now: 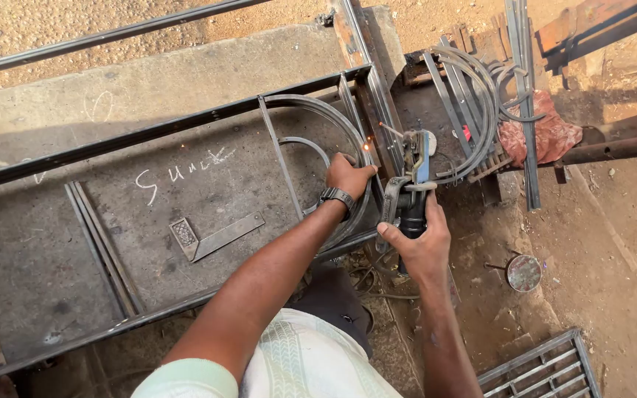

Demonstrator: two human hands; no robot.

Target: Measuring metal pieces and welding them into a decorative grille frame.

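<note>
A rectangular metal frame [149, 133] lies on a grey steel work slab [53, 243]. Inside its right end sit curved metal strips [318, 107]. My left hand [348, 175], with a dark wristwatch, presses down on the curved strip near the frame's right corner. My right hand [418, 239] grips the handle of a welding electrode holder [411, 166], whose rod points left at the joint. A small orange glow [367, 147] shows at the rod's tip, just above my left hand's fingers.
A steel try square [211, 236] and a few flat bars [101, 247] lie on the slab. Bent rods [481, 96], a red cloth [547, 133], and rusty bars [613, 147] sit at right. A round disc [523, 273] and a grille [547, 365] lie on the dirt.
</note>
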